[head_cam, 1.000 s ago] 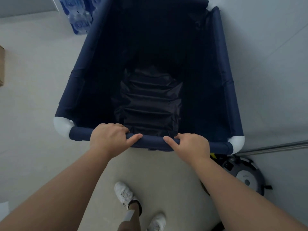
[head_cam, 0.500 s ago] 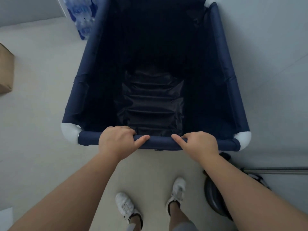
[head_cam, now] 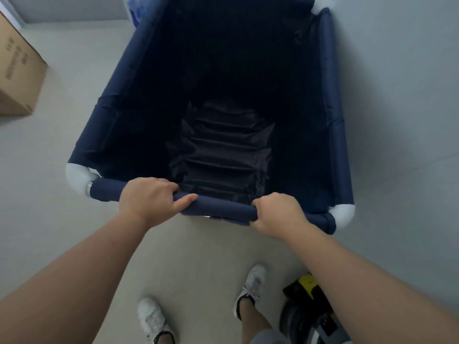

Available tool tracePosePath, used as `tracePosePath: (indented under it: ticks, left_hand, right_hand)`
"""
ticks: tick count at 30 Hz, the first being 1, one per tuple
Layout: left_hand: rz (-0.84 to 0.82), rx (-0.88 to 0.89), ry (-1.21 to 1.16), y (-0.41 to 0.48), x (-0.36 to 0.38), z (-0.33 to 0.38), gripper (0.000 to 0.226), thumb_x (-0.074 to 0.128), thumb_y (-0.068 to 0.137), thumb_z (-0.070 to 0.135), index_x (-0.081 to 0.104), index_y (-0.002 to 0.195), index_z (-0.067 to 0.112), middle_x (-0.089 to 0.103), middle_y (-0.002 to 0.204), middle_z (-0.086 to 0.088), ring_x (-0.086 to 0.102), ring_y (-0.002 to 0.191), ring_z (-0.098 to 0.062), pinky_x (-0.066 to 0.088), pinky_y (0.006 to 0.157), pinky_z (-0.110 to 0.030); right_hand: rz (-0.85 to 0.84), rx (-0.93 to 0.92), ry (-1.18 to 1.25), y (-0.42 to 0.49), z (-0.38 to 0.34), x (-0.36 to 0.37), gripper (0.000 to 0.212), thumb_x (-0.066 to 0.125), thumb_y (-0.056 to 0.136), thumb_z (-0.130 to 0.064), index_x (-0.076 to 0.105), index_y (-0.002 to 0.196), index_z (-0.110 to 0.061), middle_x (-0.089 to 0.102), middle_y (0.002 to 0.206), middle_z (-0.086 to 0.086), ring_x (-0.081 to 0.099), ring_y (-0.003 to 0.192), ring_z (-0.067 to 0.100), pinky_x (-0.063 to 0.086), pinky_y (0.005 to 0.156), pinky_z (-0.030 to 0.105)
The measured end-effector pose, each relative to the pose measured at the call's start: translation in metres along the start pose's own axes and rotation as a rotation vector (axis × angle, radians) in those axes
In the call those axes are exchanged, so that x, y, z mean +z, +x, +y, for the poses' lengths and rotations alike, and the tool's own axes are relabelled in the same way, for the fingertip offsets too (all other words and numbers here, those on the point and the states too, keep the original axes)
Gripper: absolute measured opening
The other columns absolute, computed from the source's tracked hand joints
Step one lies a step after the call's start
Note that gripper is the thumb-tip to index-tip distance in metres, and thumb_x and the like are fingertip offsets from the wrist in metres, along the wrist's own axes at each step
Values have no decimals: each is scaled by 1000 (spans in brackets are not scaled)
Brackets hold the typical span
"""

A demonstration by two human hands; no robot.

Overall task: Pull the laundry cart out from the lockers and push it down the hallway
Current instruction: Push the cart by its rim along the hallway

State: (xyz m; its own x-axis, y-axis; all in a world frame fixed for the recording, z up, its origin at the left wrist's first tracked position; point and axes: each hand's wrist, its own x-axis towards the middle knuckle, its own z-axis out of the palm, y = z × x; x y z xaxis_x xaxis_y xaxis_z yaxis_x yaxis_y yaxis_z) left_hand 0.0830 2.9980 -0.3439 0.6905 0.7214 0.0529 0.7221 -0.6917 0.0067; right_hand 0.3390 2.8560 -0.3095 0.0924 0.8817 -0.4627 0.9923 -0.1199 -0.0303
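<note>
The laundry cart (head_cam: 109, 120) is a deep navy fabric bin with white corner joints, filling the middle of the view. Its inside holds only dark, creased lining. My left hand (head_cam: 146, 197) is wrapped over the near top rail left of centre, thumb lying along the rail. My right hand (head_cam: 278, 212) grips the same rail right of centre, fingers curled over it. Both arms reach forward from the bottom corners. The cart's wheels are hidden beneath the fabric.
A brown cardboard box (head_cam: 17, 70) stands on the floor at the left. A blue pack of water bottles (head_cam: 131, 11) peeks out behind the cart's far left corner. A pale wall (head_cam: 397, 95) runs along the right. A round dark machine (head_cam: 308, 319) sits by my right foot.
The cart and I have shifted so the cardboard box shows more at left. The round machine has slid lower in view. My feet have stepped. Both hands stay on the rail.
</note>
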Motion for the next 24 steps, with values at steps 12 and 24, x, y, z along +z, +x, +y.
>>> tracePosePath:
  ticks: [12,24]
  left_hand:
    - [-6,-59,-45,59,1,73,80,1,81,82,54,58,27,49,51,9,50,49,-15,33,44,-29]
    - [-30,-128,-50,100,4,113,79,1,84,81,53,57,27,47,49,10,48,45,-13,36,44,-29]
  right_hand:
    - [-50,58,-73,32,93,-28,5,61,79,-25,59,80,-30,52,66,-8,53,65,21,29,49,29]
    - [-74,51,-70,51,149,-43,16,59,80,-29,66,95,-29,55,71,-8,55,67,20,34,51,29]
